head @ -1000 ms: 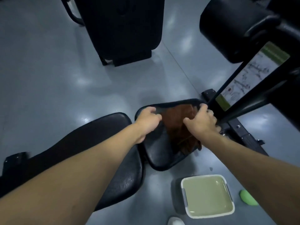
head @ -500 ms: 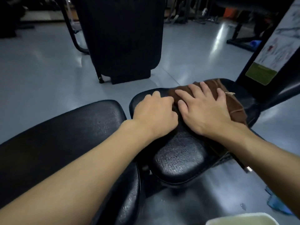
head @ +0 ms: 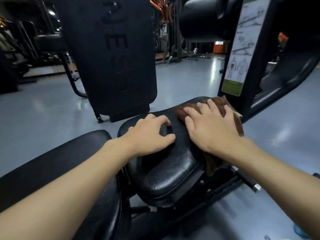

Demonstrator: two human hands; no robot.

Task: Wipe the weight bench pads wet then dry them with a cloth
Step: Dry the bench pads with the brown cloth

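In the head view, our right hand [head: 213, 129] presses the brown cloth [head: 214, 163] flat onto the far right side of the seat pad [head: 169, 174], grip spread with straight fingers. Our left hand [head: 149, 135] rests beside it on the same surface, grip loosely curled and holding nothing.

Cloth [head: 219, 103] partly under right hand [head: 211, 130]
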